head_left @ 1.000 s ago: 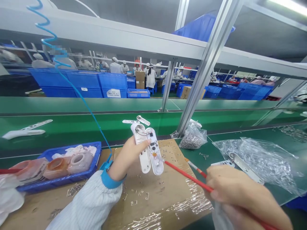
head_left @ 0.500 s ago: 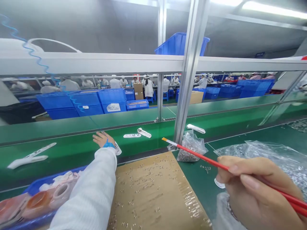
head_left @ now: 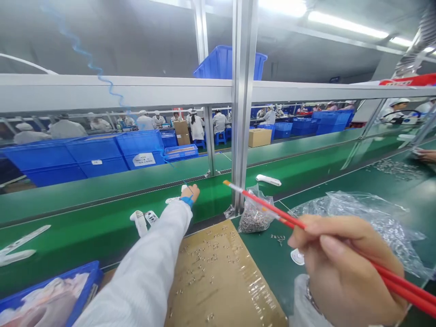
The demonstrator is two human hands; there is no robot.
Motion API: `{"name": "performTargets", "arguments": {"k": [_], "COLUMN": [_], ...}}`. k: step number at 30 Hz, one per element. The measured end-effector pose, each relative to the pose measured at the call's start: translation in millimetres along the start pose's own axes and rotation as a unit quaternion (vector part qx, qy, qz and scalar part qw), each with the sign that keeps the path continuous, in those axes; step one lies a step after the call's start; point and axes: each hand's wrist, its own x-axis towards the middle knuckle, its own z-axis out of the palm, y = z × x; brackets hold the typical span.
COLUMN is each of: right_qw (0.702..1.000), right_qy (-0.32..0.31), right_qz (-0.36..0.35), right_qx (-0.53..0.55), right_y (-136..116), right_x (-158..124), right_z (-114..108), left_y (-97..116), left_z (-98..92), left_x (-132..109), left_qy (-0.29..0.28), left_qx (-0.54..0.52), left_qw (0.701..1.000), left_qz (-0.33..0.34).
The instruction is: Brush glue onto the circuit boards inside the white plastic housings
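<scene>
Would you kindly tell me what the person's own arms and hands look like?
The left hand and right hand are bare, without gloves. The left arm has a white sleeve and a blue wrist strap, with a thin blue coiled cord running upward. The right arm has a white sleeve and a metal-looking wristband.

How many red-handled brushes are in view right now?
2. Both are in the right hand: the upper brush points toward the conveyor, and the lower brush lies just beneath it. Others could be hidden.

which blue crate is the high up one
The crate above the white overhead rail; the other blue crates stand low beyond the green belt.
</scene>
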Motion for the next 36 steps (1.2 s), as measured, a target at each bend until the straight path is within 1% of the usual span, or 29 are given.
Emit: {"name": "performTargets", "arguments": {"k": [2,3,4,7,10,12,13,14,16,17,19,21,22,24,25,27,30,31,32,33,34,35,36], "right_qw": [0.999,0.997,0.994,0.976,0.958,0.943,0.932,0.919,0.901,0.898,0.902,0.909,0.911,0.907,0.9,0.873,0.813,0.796,0.784,0.776,0.772,0.772,0.772], "right_qy": [0.045,0.058,0.058,0.001,-0.064,-0.091,-0.106,-0.124,-0.154,-0.162,-0.16,-0.15,-0.15,-0.16,-0.169,-0.202,-0.284,-0.311,-0.332,-0.348,-0.359,-0.365,-0.368], "right_qz": [0.001,-0.001,-0.009,-0.059,-0.118,-0.142,-0.152,-0.159,-0.152,-0.14,-0.109,-0.087,-0.081,-0.089,-0.104,-0.144,-0.19,-0.198,-0.203,-0.206,-0.207,-0.205,-0.202], "right_qx": [-0.026,-0.053,-0.089,-0.209,-0.252,-0.287,-0.313,-0.339,-0.376,-0.385,-0.385,-0.379,-0.376,-0.379,-0.388,-0.42,-0.472,-0.48,-0.484,-0.484,-0.482,-0.479,-0.478], "right_y": [2,3,3,5,16,28,34,40,46,47,42,33,28,18,15,12,10,10,10,10,10,11,12], "right_x": [1,2,2,1,-4,-10,-15,-20,-32,-37,-44,-46,-44,-37,-34,-27,-23,-24,-25,-27,-29,-32,-34], "right_z": [5,8,10,17,28,39,46,53,65,69,71,67,63,55,51,46,47,49,52,54,56,57,57], "left_y": [-14,-20,-25,-28,-16,-2,5,13,25,29,33,31,28,21,18,11,7,7,9,12,17,22,27], "left_z": [-25.2,-38.8,-52.5,-90.0,-118.2,-132.1,-137.8,-142.8,-150.1,-152.1,-151.3,-142.7,-135.4,-116.3,-105.9,-87.0,-70.1,-67.6,-66.0,-64.6,-63.1,-60.9,-58.0], "left_x": [-12,-21,-32,-74,-125,-158,-175,-190,-219,-232,-253,-267,-272,-278,-280,-279,-270,-265,-261,-256,-252,-249,-246], "left_qy": [0.03,0.053,0.081,0.182,0.273,0.316,0.334,0.35,0.351,0.35,0.344,0.317,0.285,0.184,0.125,-0.001,-0.186,-0.237,-0.274,-0.295,-0.299,-0.289,-0.267], "left_qx": [0.003,0.001,-0.003,-0.029,-0.07,-0.116,-0.156,-0.226,-0.345,-0.391,-0.462,-0.555,-0.608,-0.7,-0.73,-0.762,-0.753,-0.738,-0.723,-0.712,-0.705,-0.704,-0.708], "left_qw": [1.0,0.999,0.997,0.982,0.959,0.941,0.929,0.909,0.87,0.851,0.817,0.769,0.741,0.69,0.672,0.648,0.63,0.629,0.631,0.635,0.642,0.648,0.654], "left_qz": [-0.008,-0.009,-0.011,-0.027,-0.038,-0.029,-0.022,-0.012,-0.001,0.0,-0.002,0.001,-0.001,-0.008,-0.012,-0.007,0.045,0.057,0.061,0.055,0.044,0.032,0.023]}}
